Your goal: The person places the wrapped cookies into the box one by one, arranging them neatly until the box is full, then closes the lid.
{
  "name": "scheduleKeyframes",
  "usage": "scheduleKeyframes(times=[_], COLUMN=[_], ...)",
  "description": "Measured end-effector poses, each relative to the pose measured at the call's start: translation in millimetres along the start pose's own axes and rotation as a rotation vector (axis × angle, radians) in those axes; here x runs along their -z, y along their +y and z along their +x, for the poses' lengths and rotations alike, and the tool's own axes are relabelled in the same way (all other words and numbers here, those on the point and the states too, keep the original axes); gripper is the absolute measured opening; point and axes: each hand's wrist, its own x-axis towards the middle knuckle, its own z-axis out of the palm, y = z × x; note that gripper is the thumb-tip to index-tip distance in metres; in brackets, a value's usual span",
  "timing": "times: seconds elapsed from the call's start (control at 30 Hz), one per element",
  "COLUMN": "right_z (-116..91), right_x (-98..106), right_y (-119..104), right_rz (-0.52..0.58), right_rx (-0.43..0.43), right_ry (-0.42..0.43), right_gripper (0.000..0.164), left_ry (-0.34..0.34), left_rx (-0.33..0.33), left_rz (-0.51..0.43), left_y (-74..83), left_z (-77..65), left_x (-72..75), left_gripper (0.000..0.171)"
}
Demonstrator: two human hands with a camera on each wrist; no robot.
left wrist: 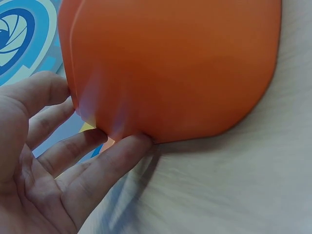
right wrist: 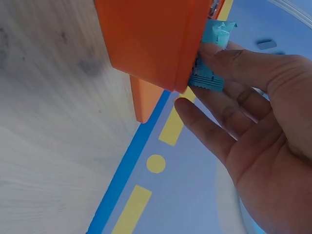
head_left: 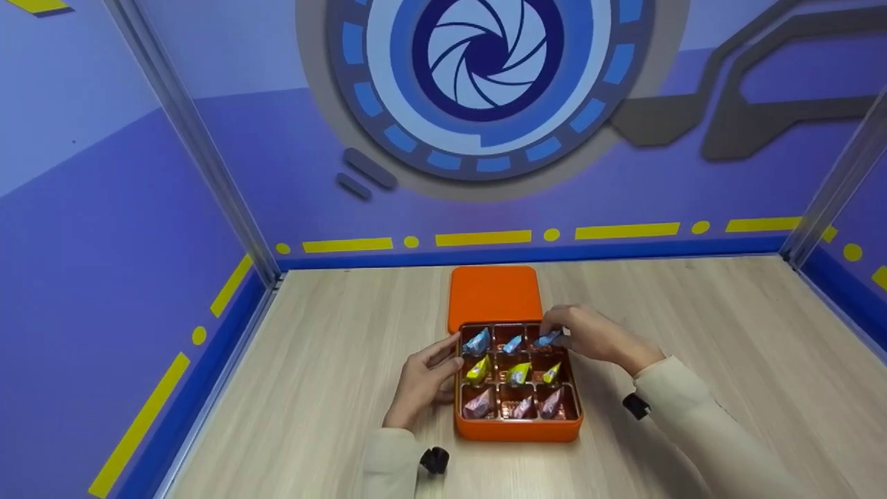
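An orange box point(head_left: 518, 431) with a divided brown insert stands on the table. Blue wrapped candies point(head_left: 477, 340) lie in its back row, yellow-green ones point(head_left: 518, 373) in the middle row and pink ones point(head_left: 478, 405) in the front row. My left hand point(head_left: 420, 380) rests its fingertips against the box's left side, fingers extended, as the left wrist view also shows. At the back right compartment, my right hand point(head_left: 597, 336) pinches a blue wrapped candy point(right wrist: 209, 58) between thumb and fingers. In the right wrist view the candy overlaps the box edge.
An orange lid point(head_left: 495, 294) lies flat on the table directly behind the box. The wooden table point(head_left: 332, 333) ends at a purple patterned wall point(head_left: 277, 166) at the back, with side walls at left and right.
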Motion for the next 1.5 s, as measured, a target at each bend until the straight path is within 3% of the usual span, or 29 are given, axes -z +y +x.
scheduleKeyframes(times=[0.2,0.37,0.7,0.83,0.97,1.2,1.3,1.5], right_z=[0.1,0.8,0.1,1.9,3.8,13.0,20.8,41.2], right_x=[-3.3,-5.5,-7.2,-6.5,-8.9,-11.3,-10.4,-9.2], right_y=[3.1,4.5,9.3,10.5,11.0,14.4,19.6,31.5], right_rz=[0.007,0.014,0.06,0.092,0.107,0.11,0.087,0.012], right_rx=[-0.028,-0.029,-0.062,-0.091,-0.141,-0.184,-0.224,-0.297], right_ry=[-0.037,-0.04,-0.03,0.011,0.086,0.199,0.193,0.075], right_gripper=[0.023,0.021,0.02,0.016,0.014,0.028,0.037,0.055], left_ry=[0.006,0.013,-0.016,-0.013,0.018,0.024,0.013,-0.044], left_rx=[0.032,0.012,0.037,0.066,0.038,-0.14,-0.161,-0.116], left_rz=[-0.032,-0.008,-0.051,-0.054,0.058,0.357,0.444,0.602], left_y=[2.3,3.2,3.8,6.9,13.0,30.2,34.8,37.0], left_z=[-0.4,-0.4,3.5,4.5,6.6,30.1,45.4,71.3], left_x=[-1.6,-3.2,-1.3,-0.1,-0.7,6.5,11.2,17.2], left_gripper=[0.048,0.048,0.049,0.048,0.048,0.05,0.051,0.052])
